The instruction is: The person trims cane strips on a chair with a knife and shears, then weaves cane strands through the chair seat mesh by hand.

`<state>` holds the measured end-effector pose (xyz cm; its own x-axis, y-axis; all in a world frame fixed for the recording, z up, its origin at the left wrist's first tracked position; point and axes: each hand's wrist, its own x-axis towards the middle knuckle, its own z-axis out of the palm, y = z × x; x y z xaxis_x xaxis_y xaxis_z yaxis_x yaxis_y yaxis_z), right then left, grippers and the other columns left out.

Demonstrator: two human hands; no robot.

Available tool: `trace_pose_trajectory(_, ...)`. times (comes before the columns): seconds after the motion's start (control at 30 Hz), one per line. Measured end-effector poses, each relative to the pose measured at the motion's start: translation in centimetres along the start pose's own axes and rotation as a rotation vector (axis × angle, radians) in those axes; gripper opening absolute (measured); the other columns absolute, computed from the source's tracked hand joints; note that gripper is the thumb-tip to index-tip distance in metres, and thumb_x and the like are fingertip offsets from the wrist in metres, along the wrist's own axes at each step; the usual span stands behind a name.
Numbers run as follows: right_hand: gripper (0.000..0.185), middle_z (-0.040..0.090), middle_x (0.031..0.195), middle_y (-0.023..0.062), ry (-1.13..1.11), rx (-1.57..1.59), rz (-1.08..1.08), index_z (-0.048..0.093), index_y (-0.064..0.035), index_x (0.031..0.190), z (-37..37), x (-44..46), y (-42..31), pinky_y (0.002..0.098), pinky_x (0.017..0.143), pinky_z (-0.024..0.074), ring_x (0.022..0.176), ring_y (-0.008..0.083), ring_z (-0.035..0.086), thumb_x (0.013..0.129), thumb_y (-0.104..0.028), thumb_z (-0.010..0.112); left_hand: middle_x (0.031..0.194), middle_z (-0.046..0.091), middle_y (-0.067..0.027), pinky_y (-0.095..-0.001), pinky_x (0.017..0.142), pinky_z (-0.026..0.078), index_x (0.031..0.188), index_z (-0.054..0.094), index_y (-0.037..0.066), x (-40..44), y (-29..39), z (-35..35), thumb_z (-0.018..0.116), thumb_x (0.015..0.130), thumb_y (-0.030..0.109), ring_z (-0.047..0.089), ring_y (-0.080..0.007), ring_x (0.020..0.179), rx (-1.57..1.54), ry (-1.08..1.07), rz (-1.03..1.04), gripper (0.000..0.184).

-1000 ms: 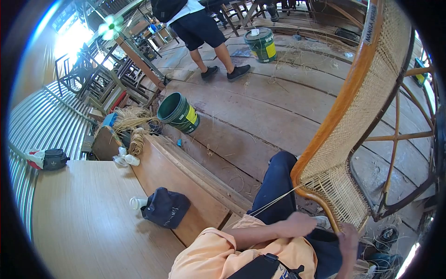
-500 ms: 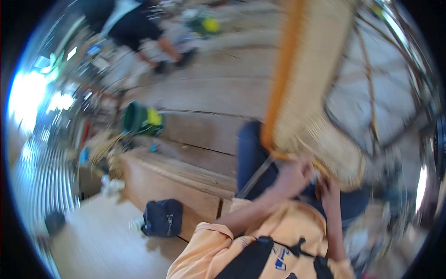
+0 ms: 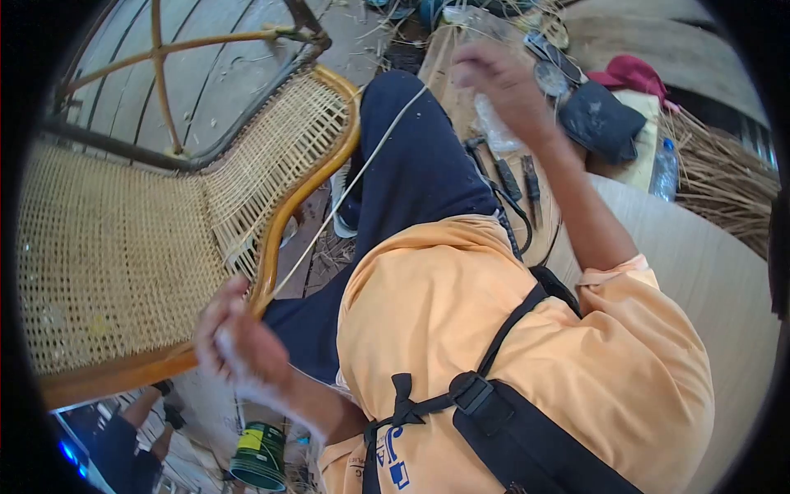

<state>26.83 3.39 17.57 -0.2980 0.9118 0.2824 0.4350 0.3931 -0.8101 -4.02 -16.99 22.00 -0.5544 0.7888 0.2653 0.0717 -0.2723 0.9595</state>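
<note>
A chair of woven cane (image 3: 115, 255) with a curved, polished rattan rim (image 3: 284, 218) lies at the left, against my legs. A pale cane strand (image 3: 337, 198) runs taut from the rim across my thigh towards my right hand (image 3: 502, 86). My right hand is raised beyond the knee, its fingers pinched where the strand leads; motion blurs them. My left hand (image 3: 247, 337) is at the rim, close to the strand's lower end. Its fingers are curled and smeared, and I cannot tell whether they grip the strand.
Dark-handled tools (image 3: 518, 181) lie on a wooden board beside my leg. Around the right are a dark cap (image 3: 601, 119), a red cap (image 3: 629, 76), a plastic bottle (image 3: 665, 169) and a bundle of cane strips (image 3: 720, 177). A green bucket (image 3: 259, 453) and another person (image 3: 123, 445) are at lower left.
My view has swung round, so the chair now appears at the left. My hands, close together at the rim before, are now far apart, the right one raised with the strand stretched out.
</note>
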Motion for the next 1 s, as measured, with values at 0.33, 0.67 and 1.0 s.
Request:
trace_pose_trajectory(0.33,0.021,0.06,0.092,0.02,-0.058,-0.382,0.609,0.059,-0.0007,0.095,-2.8,-18.8,12.4,0.0393,0.077,0.0448,0.088,0.0328,0.059,0.083,-0.017,0.061,0.067,0.058,-0.0092,-0.027,0.059,0.043,0.095,0.065,-0.002,-1.5,0.7,7.0,0.06,0.084,0.009,0.055,-0.0173,0.061,0.507,-0.743,-0.254,0.016)
trace_pose_trajectory(0.67,0.029,0.055,0.095,0.017,-0.133,-0.824,0.466,0.054,-0.003,0.102,-2.1,-19.8,12.9,0.0438,0.081,0.0425,0.095,0.0351,0.053,0.076,-0.011,0.064,0.085,0.058,-0.0059,-0.0238,0.068,0.044,0.1,0.064,0.0,-3.9,-3.2,5.8,0.057,0.085,0.004,0.055,-0.0118,0.074,0.261,-0.558,-0.694,0.016)
trace_pose_trajectory(1.0,0.041,0.057,0.112,0.0174,0.044,-0.801,0.787,0.054,-0.0029,0.112,-5.6,-24.6,15.3,0.04,0.091,0.0413,0.106,0.033,0.053,0.077,-0.019,0.068,0.075,0.055,-0.0032,-0.0248,0.067,0.043,0.094,0.058,0.001,-4.5,-4.8,6.3,0.056,0.088,0.014,0.051,-0.0094,0.072,0.42,-0.471,-0.752,0.015)
